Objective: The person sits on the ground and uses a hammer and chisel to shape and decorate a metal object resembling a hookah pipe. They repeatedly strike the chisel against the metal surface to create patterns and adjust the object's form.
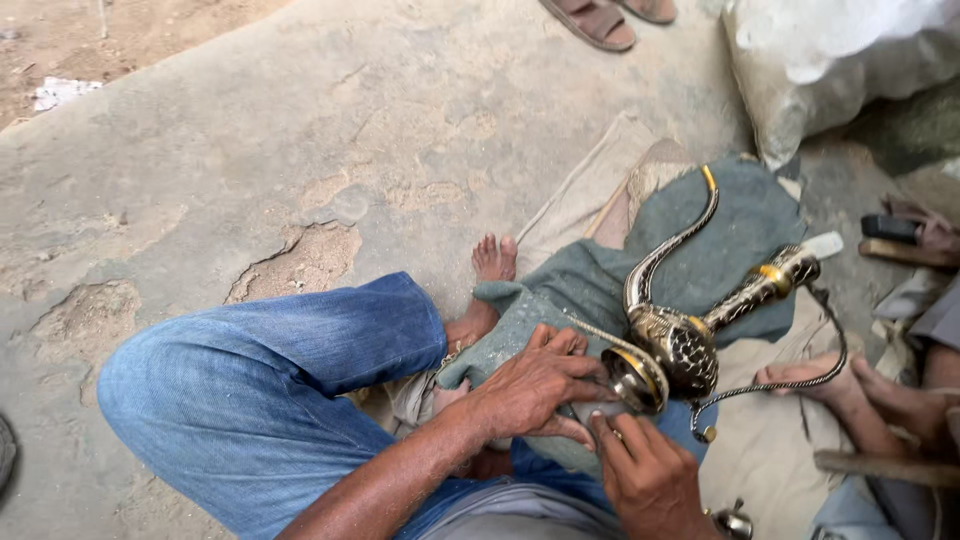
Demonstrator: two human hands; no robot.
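Note:
A silver and gold metal vessel [685,345] with a long curved spout, a handle and an engraved round body lies on its side on a grey-green cloth [700,255] over my lap. My left hand [535,385] presses flat on the cloth and touches the vessel's round base. My right hand [640,465] sits just below the base, its fingers pinched on something small that I cannot make out. I sit on the ground in blue jeans, one bare foot [493,260] out in front.
Cracked concrete floor [300,150] spreads to the left. A pair of sandals [600,20] lies at the top. A white sack [830,60] stands at the top right. Another person's bare feet [850,385] rest at the right, near a wooden stick [880,465].

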